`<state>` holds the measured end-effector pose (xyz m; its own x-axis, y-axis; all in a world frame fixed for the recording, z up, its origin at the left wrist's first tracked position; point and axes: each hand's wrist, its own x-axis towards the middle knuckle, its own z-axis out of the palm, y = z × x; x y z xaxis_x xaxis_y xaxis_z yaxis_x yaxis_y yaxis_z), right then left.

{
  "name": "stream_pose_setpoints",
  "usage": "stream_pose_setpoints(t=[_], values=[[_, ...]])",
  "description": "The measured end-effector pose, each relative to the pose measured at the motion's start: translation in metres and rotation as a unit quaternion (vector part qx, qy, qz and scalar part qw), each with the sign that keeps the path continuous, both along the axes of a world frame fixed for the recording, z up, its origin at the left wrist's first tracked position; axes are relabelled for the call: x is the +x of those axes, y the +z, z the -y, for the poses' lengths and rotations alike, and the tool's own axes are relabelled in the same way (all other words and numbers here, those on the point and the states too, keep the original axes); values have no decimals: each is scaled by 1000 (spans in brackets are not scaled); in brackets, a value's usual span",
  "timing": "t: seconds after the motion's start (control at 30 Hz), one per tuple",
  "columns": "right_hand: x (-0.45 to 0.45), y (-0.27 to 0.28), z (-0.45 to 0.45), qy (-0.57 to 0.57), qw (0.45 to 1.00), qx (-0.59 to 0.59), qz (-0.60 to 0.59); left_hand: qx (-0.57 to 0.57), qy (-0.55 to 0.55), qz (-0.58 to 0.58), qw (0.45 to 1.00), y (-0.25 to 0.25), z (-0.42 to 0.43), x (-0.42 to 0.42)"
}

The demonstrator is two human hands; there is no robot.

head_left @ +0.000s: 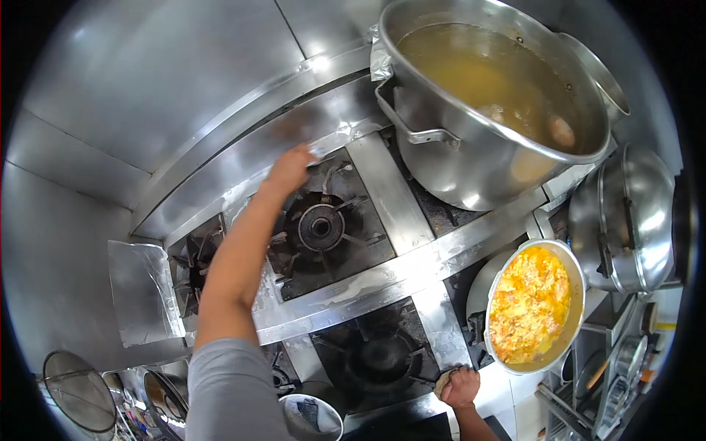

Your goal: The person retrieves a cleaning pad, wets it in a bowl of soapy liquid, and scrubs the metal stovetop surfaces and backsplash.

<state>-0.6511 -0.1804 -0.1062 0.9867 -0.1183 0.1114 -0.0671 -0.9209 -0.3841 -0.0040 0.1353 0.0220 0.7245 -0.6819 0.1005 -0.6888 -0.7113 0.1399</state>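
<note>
My left hand (pixel 292 170) reaches over the back of the stove, just behind a black burner (pixel 321 227). Its fingers look closed, and a small whitish thing shows at their tips, too blurred to name. The steel around this burner (pixel 338 298) is wet and streaked. At the stove's front edge, my right hand (pixel 462 387) is wrapped round a beige wad (pixel 443 384) that looks like a folded cloth. Close to it stands an oval-looking pot (pixel 491 345) of chunky yellow-orange food (pixel 531 305).
A large stockpot (pixel 471 158) of yellowish broth stands at the back right. Beside it are stacked steel pans (pixel 625 220). A white bucket (pixel 334 426) holding something grey is at the front. Foil (pixel 143 294) lines the left side; a strainer (pixel 79 389) sits lower left.
</note>
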Motion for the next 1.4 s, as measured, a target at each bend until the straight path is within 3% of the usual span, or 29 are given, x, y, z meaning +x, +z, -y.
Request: stream_pose_setpoints(t=[0.1,0.23,0.4,0.5,0.6,0.67,0.73,0.77,0.8,0.83,0.9,0.97,1.03,1.1,1.13,1.17,1.23,1.3,1.33,1.37,1.4], values=[[4,7,0,-5,1000,8,-4,70,29,-34,997,7,-7,12],[2,2,0,8,1000,6,3,-33,53,8,998,-14,93,23],[1,4,1,-5,1000,16,-16,-21,52,23,998,-16,-12,15],[0,2,2,4,1000,-11,8,35,95,-27,995,-8,-11,30],[3,4,1,0,1000,-7,2,-110,30,13,993,-22,84,34],[-2,7,1,7,1000,-8,-1,-87,63,-3,994,-10,146,9],[0,7,1,2,1000,-4,-26,-43,104,-37,993,-21,156,-18],[2,9,5,3,1000,-4,-21,-18,74,-29,997,2,158,-63],[3,11,7,6,1000,2,-24,-5,48,-47,998,-13,158,-87],[3,13,2,6,999,11,-30,-82,-55,72,992,-26,155,-115],[4,14,2,1,999,4,-40,-79,-51,6,996,-24,151,-104],[1,10,1,1,1000,4,-21,-41,112,-49,992,-9,153,-50],[4,10,2,-2,1000,-3,-16,-85,64,-11,994,0,156,-33],[2,15,1,2,1000,-1,-11,-74,132,-79,985,-2,164,-63],[5,18,3,2,1000,-1,-18,-26,90,-63,994,-10,168,-93],[5,20,1,0,1000,3,-29,-49,-21,115,992,-42,167,-120],[3,15,0,-2,999,-1,-34,-96,-98,175,975,-35,164,-152],[-2,12,2,-5,999,-11,-43,-26,35,5,999,-12,159,-112],[-3,14,0,-4,999,-11,-32,-52,115,-30,991,-11,157,-85],[2,15,0,-4,1000,-13,-17,-48,67,5,997,-5,157,-70],[3,20,0,-2,1000,-12,-19,-47,90,-34,994,-10,162,-81]])
